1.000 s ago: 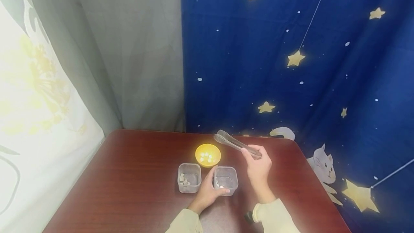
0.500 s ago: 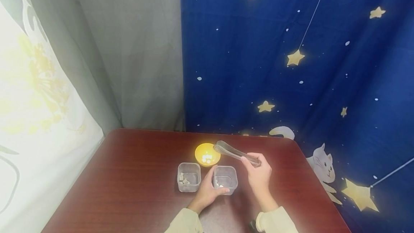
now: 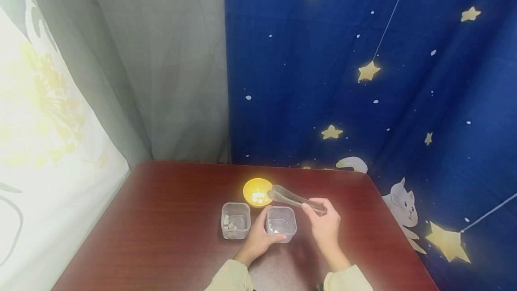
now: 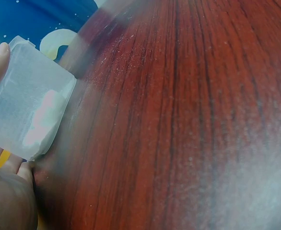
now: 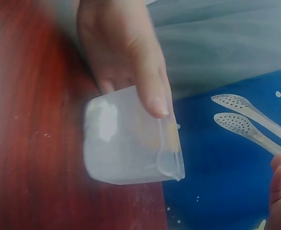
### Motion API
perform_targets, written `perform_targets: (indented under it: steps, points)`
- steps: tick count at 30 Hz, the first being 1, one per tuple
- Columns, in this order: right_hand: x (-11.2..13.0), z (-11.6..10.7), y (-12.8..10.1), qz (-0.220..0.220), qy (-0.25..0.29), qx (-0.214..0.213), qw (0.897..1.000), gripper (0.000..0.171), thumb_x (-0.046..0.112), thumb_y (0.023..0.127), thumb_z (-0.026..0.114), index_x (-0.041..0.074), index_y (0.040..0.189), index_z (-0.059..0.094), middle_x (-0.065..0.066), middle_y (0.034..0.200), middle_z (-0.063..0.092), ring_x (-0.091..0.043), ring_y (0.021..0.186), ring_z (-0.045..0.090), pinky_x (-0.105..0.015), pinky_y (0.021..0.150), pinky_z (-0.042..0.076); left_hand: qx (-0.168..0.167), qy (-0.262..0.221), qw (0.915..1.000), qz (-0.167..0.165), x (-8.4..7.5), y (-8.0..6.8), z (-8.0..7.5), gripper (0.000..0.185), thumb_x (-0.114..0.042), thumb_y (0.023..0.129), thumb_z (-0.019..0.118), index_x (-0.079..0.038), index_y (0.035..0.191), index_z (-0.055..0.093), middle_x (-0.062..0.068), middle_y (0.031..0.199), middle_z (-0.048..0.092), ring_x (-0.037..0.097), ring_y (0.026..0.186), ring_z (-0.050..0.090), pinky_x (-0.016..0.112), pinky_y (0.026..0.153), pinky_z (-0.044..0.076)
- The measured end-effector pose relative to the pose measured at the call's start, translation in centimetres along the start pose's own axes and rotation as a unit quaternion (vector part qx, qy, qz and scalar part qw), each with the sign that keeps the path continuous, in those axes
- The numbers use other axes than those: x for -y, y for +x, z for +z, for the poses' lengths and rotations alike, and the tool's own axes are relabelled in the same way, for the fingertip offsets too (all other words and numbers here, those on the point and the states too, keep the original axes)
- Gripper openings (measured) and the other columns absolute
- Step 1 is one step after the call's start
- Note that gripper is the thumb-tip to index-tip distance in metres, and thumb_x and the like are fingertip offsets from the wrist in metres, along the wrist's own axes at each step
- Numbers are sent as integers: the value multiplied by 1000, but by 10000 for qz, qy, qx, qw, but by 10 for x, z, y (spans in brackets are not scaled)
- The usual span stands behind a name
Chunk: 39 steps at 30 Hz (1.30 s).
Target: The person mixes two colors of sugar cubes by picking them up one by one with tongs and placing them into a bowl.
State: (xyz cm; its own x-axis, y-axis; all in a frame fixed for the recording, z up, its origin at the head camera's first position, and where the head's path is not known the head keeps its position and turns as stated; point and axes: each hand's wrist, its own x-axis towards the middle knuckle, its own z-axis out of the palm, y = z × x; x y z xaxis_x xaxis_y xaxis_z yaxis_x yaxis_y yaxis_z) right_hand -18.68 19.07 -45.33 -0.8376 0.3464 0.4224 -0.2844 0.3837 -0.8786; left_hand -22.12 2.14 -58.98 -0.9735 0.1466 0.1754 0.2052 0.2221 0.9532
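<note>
Dark red wooden table (image 3: 161,237) set in a corner, hemmed by a pale grey curtain (image 3: 161,66) on the left and a deep blue star-and-cat curtain (image 3: 363,80) on the right. Near the middle of the table, three vessels close together: a small yellow bowl (image 3: 253,186) farthest out, with pale pieces inside; a clear square tub (image 3: 236,221) on the left with a few small pieces at its bottom; a second clear tub (image 3: 281,224) just right of it, with a whitish piece or two visible through its wall in the wrist views. Left hand (image 3: 259,240) curled round the near side of that right-hand tub, thumb over the rim, fingers against the wall, steadying it on the wood. Right hand (image 3: 325,224) pinched on the handle end of a pair of metal tongs (image 3: 291,198), thumb and fingers closed round the arms. Tongs slanted up and away to the left, perforated spoon tips over the near edge of the yellow bowl, above and beyond the held tub. Tips slightly parted in the right wrist view, nothing seen between them. Cream sleeves (image 3: 230,277) at the bottom edge of the head view.
</note>
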Motion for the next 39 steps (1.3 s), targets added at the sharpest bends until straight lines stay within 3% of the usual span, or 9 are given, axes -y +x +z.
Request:
perform_targets:
  steps: [7,16,32,39]
  points:
    - [-7,-6,-5,170,16,103,9998,21,0,76,80,-3,94,69,-14,85,72,-8,70,66,-20,59,54,15,-63,10000,64,1,1,1,102,-38,65,88,-18,149,36,7,140,51,28,125,49,50,107,34]
    - [-11,-10,-11,268,-24,259,9993,21,0,77,79,-3,94,68,-14,85,72,-7,69,65,-21,58,54,19,54,9999,-101,1,0,0,109,-40,65,87,-12,153,30,11,148,42,27,131,43,49,110,31]
    - [-20,-14,-19,288,-184,461,9984,21,-1,75,80,-3,92,68,-15,84,72,-6,71,66,-20,60,54,0,6,10000,-7,0,0,0,105,-36,66,88,-8,151,33,12,144,46,28,127,46,50,108,33]
    - [-63,-13,-15,308,-217,646,9972,24,8,74,84,6,95,71,-9,85,73,-9,72,68,-23,62,56,3,-127,9999,77,-1,0,0,104,-33,66,89,-6,150,34,11,142,49,28,125,48,50,107,35]
